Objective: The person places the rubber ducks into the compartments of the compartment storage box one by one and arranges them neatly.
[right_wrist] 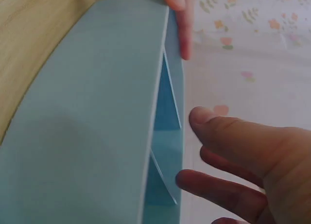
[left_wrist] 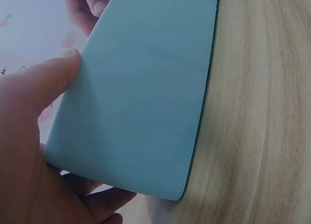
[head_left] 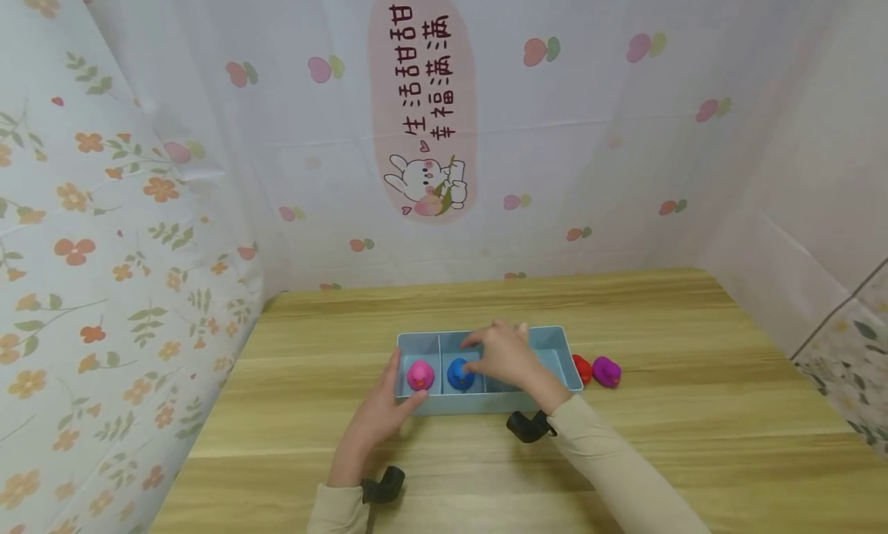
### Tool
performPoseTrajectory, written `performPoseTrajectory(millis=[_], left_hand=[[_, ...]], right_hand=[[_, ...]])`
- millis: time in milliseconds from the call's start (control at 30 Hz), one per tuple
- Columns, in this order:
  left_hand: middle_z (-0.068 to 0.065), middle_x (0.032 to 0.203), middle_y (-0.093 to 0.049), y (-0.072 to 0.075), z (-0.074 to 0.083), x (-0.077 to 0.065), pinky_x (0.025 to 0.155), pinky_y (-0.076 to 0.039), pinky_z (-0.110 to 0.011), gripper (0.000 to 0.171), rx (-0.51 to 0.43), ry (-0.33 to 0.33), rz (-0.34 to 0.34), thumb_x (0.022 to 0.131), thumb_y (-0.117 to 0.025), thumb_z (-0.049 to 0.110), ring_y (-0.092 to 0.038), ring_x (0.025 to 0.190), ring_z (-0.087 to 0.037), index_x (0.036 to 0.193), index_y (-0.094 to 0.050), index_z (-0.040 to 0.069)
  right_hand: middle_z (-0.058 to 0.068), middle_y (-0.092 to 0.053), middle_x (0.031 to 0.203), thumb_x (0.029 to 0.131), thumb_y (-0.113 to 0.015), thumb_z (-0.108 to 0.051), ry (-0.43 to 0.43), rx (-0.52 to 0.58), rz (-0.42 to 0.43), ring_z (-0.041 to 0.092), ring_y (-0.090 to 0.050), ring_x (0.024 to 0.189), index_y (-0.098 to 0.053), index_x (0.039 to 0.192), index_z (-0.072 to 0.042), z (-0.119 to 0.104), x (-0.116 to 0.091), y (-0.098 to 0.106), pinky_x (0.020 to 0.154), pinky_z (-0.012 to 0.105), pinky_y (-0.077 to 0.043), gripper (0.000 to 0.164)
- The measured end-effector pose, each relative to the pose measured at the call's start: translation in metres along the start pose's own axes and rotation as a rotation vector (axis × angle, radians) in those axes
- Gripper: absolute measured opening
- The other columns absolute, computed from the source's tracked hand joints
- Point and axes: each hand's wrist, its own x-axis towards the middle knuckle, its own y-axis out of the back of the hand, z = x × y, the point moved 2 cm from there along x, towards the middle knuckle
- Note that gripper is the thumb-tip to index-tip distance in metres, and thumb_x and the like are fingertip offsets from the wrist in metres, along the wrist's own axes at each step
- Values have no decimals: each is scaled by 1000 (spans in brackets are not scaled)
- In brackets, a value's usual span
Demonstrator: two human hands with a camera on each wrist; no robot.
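Note:
A light blue divided box (head_left: 472,404) stands on the table. Its left compartment holds a pink toy duck (head_left: 419,375), and the one beside it a blue toy duck (head_left: 458,375). My left hand (head_left: 378,412) grips the box's left end, thumb at the front rim and fingers around the side, as the left wrist view also shows. Over the middle of the box is my right hand (head_left: 508,355), thumb and fingers spread apart close above the blue duck, with nothing between them. In the right wrist view, the ducks are hidden behind the box wall (right_wrist: 92,112).
A red toy duck (head_left: 581,369) and a purple toy duck (head_left: 607,372) lie on the wooden table (head_left: 694,441), just right of the box. Patterned cloth (head_left: 555,133) hangs behind the table and along both sides. Each wrist wears a black camera mount (head_left: 384,485).

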Motion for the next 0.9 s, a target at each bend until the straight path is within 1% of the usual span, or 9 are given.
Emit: performPoseTrajectory(millis=[167,200,300,400,467,567,633,700,900], left_hand=[[-22,157,-19,0,-1,0,113,-26,-57,91,-3,14,0,90,-61,45,-26,141,-42,153,-11,3],[-22,157,-20,0,-1,0,113,-26,-56,91,-2,18,-1,90,-62,45,-26,141,-42,153,-11,3],[-22,157,-20,0,-2,0,113,-25,-56,90,2,25,-4,90,-62,44,-25,142,-42,153,-11,3],[-22,157,-19,0,-1,0,114,-24,-56,91,0,18,-5,90,-62,45,-24,142,-42,153,-11,3],[-22,157,-19,0,-1,0,114,-24,-56,91,-2,16,-9,90,-61,46,-23,142,-42,153,-10,3],[-22,157,-18,-1,0,0,114,-24,-56,91,-3,19,-13,90,-61,45,-23,142,-42,153,-10,3],[-22,157,-18,0,0,0,114,-23,-57,91,-7,23,-14,90,-61,44,-23,142,-42,153,-9,3],[-22,157,-18,0,0,0,114,-24,-57,91,-9,22,-14,90,-62,43,-23,142,-43,153,-9,4],[-22,157,-18,0,0,0,114,-24,-56,91,0,11,-9,90,-61,45,-24,142,-42,153,-10,3]], right_hand=[[-6,-73,102,73,-82,-31,5,41,41,24,-52,102,-75,103,-22,9,-4,6,73,42,-18,31],[-7,-73,101,73,-82,-31,4,50,48,25,-53,106,-75,102,-23,11,-5,7,73,42,-18,31],[-6,-73,100,74,-82,-29,4,72,71,26,-53,106,-76,101,-21,17,-8,12,75,43,-18,29],[-5,-74,98,74,-82,-27,13,97,103,27,-53,105,-76,99,-19,22,-11,18,77,46,-18,27],[-5,-74,98,74,-82,-27,12,108,116,28,-54,105,-76,99,-19,27,-13,21,76,45,-17,26],[-4,-74,99,75,-81,-27,6,121,134,35,-53,113,-76,99,-19,34,-17,26,75,44,-16,25],[-4,-74,100,75,-81,-26,3,126,142,37,-52,116,-76,99,-19,38,-20,29,74,43,-16,25],[-3,-74,99,75,-81,-26,-4,130,151,38,-52,119,-76,98,-18,41,-23,31,76,44,-16,25],[-3,-73,100,76,-81,-28,-28,112,148,30,-54,112,-76,97,-19,52,-28,33,75,43,-17,23]])
